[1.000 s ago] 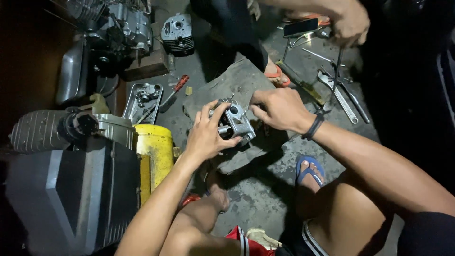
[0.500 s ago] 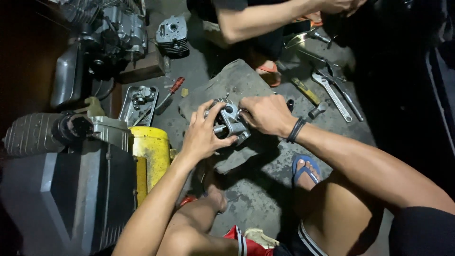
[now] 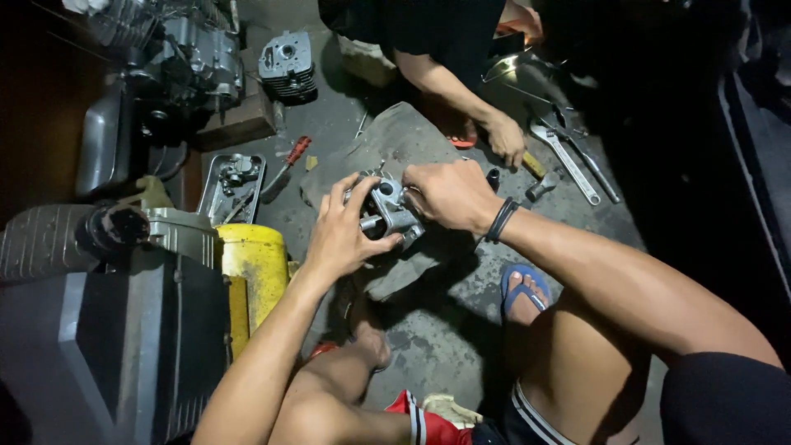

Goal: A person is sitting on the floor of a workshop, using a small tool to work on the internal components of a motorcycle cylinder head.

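Both the left hand [image 3: 342, 235] and right hand [image 3: 449, 194] clamp a small grey cast-metal engine part [image 3: 386, 210] over the grey rag [image 3: 395, 148] at centre; it looks heavy, rigid, probably oily, best gripped by its blocky sides.

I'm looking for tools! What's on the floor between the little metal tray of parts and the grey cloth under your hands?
In the head view, a red-handled screwdriver lies between the metal tray and the grey cloth, with a small yellowish scrap beside it.

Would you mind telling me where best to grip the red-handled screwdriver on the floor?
Probably by the red handle of the screwdriver, coming from above. It lies flat and tilted, handle toward the upper right, clear of the metal tray beside its tip.
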